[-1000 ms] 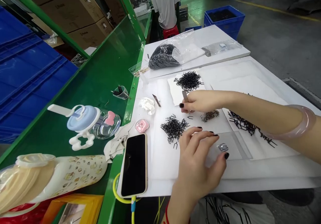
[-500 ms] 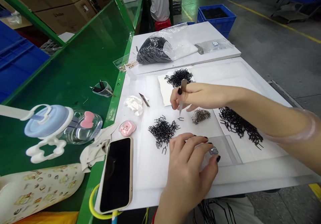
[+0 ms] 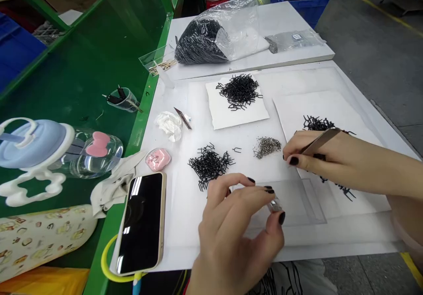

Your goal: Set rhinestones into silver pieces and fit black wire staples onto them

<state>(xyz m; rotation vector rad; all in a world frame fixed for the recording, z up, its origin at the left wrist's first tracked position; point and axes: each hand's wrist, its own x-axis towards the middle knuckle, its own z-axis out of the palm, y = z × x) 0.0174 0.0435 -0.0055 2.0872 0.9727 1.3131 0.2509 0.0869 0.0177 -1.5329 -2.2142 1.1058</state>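
Right hand (image 3: 340, 165) has its grip closed on steel tweezers (image 3: 319, 140), tips near black wire clips (image 3: 317, 123) on white paper sheet (image 3: 330, 110). Left hand (image 3: 236, 229) has its grip nearly closed, pinching small silver part (image 3: 275, 205) above clear plastic sheet (image 3: 292, 207). Risk: tiny part may slip b/c pinch is small, and fall in grey bits pile (image 3: 267, 147) nearby; tweezers w/ hard press can flick clips away.

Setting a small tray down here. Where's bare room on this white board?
Bare white board shows between the phone and the left hand pinching a small silver piece, and between the crumpled tissue and the white paper square. It's crowded in the middle and right: the black wire pile, the fine grey pile and the right hand holding tweezers.
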